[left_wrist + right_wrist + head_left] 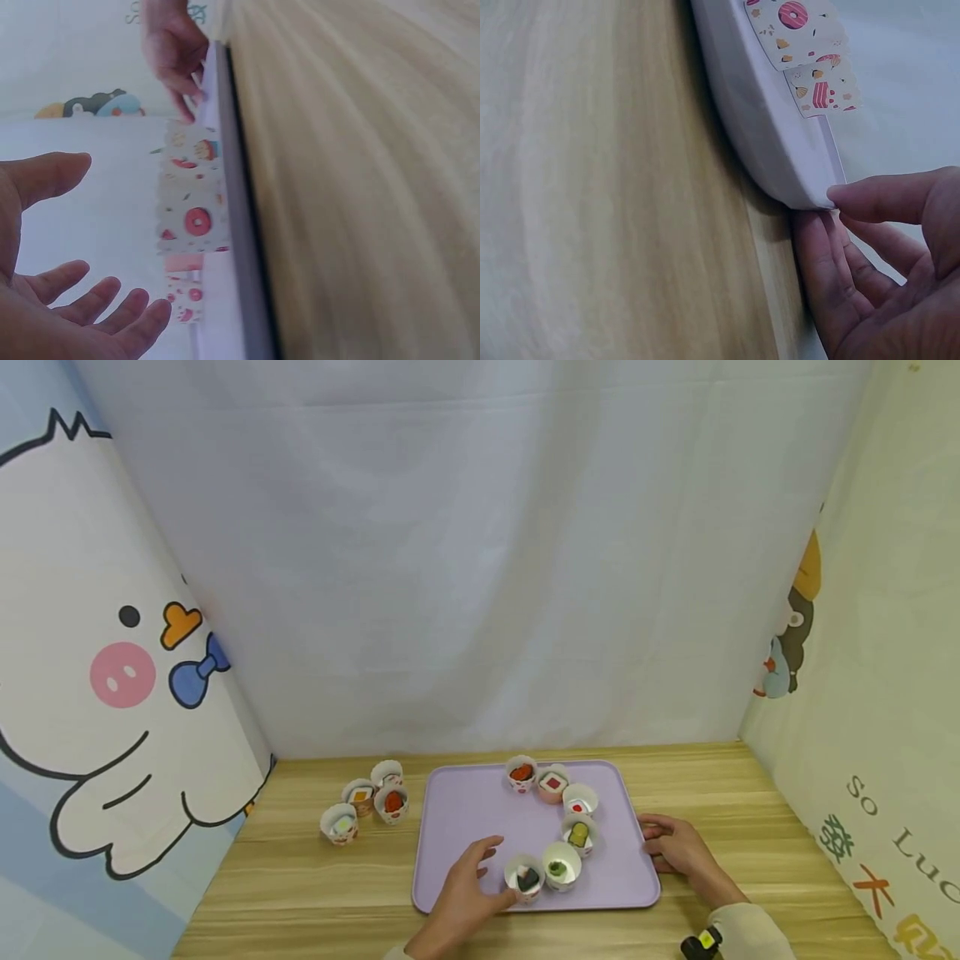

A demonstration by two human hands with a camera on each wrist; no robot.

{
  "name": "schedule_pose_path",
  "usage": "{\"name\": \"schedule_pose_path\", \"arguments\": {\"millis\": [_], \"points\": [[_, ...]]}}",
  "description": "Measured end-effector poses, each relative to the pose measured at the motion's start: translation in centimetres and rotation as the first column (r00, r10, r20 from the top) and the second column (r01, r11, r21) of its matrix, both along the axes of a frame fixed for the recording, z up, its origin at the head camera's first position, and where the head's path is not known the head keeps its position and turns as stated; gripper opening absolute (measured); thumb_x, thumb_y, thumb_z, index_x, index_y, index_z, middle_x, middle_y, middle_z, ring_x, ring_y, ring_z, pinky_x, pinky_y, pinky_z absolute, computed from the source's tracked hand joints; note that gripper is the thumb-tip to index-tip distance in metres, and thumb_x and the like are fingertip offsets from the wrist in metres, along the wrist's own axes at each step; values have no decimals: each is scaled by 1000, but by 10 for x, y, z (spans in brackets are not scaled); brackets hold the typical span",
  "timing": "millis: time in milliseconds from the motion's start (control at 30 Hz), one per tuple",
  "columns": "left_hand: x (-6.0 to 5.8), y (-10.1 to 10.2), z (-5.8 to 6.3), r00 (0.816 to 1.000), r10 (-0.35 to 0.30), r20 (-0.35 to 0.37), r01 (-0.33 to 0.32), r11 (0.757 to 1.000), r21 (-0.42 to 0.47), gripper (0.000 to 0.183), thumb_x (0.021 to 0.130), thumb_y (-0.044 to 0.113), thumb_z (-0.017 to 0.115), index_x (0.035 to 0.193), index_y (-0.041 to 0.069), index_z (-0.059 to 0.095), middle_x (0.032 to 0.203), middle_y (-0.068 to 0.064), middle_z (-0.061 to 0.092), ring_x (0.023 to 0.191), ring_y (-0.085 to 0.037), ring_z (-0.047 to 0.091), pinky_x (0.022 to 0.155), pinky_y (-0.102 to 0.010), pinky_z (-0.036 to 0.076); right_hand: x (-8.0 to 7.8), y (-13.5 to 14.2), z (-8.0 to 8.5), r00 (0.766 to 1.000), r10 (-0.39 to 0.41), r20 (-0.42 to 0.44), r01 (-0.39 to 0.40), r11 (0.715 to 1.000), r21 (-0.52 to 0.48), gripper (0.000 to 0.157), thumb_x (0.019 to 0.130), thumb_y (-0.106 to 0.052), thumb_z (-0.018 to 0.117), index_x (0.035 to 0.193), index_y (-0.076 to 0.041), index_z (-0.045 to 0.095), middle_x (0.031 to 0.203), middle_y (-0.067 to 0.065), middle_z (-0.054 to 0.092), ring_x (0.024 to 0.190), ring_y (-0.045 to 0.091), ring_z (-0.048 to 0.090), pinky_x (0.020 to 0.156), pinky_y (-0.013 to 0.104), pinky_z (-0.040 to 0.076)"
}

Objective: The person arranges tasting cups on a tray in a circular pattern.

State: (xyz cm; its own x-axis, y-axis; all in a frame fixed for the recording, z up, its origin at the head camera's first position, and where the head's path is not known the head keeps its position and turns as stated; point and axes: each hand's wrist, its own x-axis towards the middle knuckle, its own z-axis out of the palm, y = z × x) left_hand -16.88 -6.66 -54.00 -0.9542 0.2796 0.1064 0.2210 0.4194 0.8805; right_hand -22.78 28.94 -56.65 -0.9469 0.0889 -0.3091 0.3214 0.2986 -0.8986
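Note:
A lilac tray lies on the table with several paper cups in a curved row on its right half. My left hand is beside the front cup, which has a dark and pale piece inside; in the left wrist view its fingers are spread and hold nothing. Right of that cup stands one with a green piece, and behind it a cup with a yellow-green piece. At the tray's right edge my right hand pinches the rim, thumb on top and fingers below.
Several more paper cups stand in a cluster left of the tray, among them one with a red piece and one with a pale green piece. A white curtain hangs behind the wooden table, with printed cloths at both sides.

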Motion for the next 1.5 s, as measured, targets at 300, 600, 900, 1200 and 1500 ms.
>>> {"name": "schedule_pose_path", "arguments": {"millis": [300, 600, 900, 1200, 1500], "points": [[1, -24, 23, 996, 61, -63, -59, 998, 28, 63, 79, 20, 80, 135, 9, 52, 137, -14, 56, 128, -36, 51, 101, -49, 49, 1, -1, 0, 1000, -3, -3, 3, 1000, 6, 59, 80, 9, 63, 137, 5, 50, 102, 10, 62, 78, 14, 61, 62, 35, 57], [0, -55, 39, 980, 191, -51, -188, 981, 52, 65, 80, 21, 81, 137, 12, 52, 139, -18, 55, 129, -40, 51, 105, -49, 47, 1, 0, 0, 1000, -8, -3, 8, 1000, -6, 60, 79, 9, 64, 137, 5, 50, 98, 6, 62, 77, 16, 62, 62, 34, 57], [0, -89, 51, 954, 299, -27, -297, 953, 60, 68, 80, 19, 80, 140, 15, 48, 143, -11, 51, 134, -31, 48, 109, -45, 44, 1, 0, 2, 1000, -3, -1, 3, 1000, 14, 59, 80, 8, 63, 137, 4, 51, 102, 9, 61, 80, 17, 61, 62, 34, 57], [-6, -127, 55, 915, 402, -23, -399, 913, 83, 69, 82, 14, 79, 142, 14, 45, 145, -9, 48, 135, -22, 42, 111, -35, 40, 1, 0, 3, 1000, 9, 0, -9, 1000, 22, 59, 80, 7, 63, 138, 4, 50, 103, 9, 61, 82, 16, 61, 63, 33, 57], [-13, -160, 53, 857, 513, 48, -514, 842, 163, 71, 85, 17, 76, 145, 9, 39, 148, -11, 41, 136, -21, 38, 104, -17, 38, 1, 0, 2, 1000, 5, -2, -5, 1000, 12, 60, 80, 8, 64, 138, 4, 50, 102, 9, 62, 81, 14, 62, 64, 34, 58]]}}
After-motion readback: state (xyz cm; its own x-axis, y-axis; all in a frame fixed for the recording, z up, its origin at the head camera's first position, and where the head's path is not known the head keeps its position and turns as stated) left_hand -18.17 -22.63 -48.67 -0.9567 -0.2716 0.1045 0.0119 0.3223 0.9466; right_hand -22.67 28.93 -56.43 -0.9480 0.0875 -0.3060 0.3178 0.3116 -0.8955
